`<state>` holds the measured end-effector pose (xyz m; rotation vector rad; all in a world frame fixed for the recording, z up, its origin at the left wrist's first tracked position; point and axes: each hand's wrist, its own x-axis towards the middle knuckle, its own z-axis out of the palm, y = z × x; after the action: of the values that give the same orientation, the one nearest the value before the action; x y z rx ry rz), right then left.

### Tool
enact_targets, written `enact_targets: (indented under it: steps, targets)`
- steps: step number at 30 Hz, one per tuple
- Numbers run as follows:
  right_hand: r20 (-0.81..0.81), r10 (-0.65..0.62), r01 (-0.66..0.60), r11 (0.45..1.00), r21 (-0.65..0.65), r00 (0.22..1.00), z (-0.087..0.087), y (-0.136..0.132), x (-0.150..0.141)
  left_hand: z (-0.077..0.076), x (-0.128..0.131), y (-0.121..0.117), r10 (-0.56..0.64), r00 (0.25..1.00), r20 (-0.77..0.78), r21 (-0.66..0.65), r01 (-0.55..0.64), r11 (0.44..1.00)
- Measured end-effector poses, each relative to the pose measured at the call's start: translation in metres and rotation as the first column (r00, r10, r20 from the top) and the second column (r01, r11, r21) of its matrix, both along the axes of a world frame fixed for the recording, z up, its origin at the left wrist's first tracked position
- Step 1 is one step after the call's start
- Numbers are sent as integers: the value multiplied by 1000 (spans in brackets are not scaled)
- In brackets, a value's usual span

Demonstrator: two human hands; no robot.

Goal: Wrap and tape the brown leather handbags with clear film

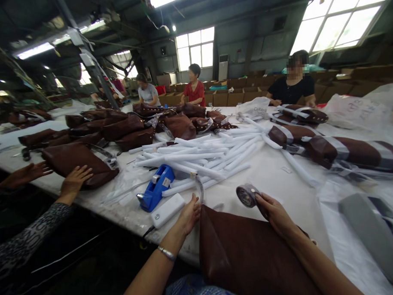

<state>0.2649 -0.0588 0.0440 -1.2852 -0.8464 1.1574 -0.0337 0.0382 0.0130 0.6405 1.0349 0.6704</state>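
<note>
A brown leather-look bag (pixel 251 253) lies at the table edge in front of me, under my right forearm. My right hand (pixel 278 215) is closed on a rolled-up strap (pixel 248 195), held above the bag's far edge; the roll looks wrapped in clear film. At the bag's left corner, my left hand (pixel 190 214) has its fingers bent around a thin plastic-covered strap (pixel 200 188) with a metal tip; the exact grip is partly hidden. Just left of that hand are a white box-shaped device (pixel 168 210) with a cord and a blue tape dispenser (pixel 157 187).
White foam tubes (pixel 196 154) are heaped mid-table. Brown bags (pixel 125 126) pile up at the back left; wrapped ones (pixel 354 150) lie right, near a grey device (pixel 373 236). A co-worker's hands (pixel 75 179) touch another bag (pixel 77 162) at left. Several people sit across the table.
</note>
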Motion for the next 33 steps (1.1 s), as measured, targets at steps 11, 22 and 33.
enact_targets:
  steps: [11,22,33]
  targets:
    - [189,-94,86,995,47,977,3,-1,-1,28,42,56,-109,934,-340,415,254,874]
    - [548,-173,144,985,96,818,30,4,25,91,67,37,-499,677,-541,712,685,156]
    - [875,-34,-160,979,126,483,34,-13,6,103,94,19,-361,622,-694,675,737,-28]
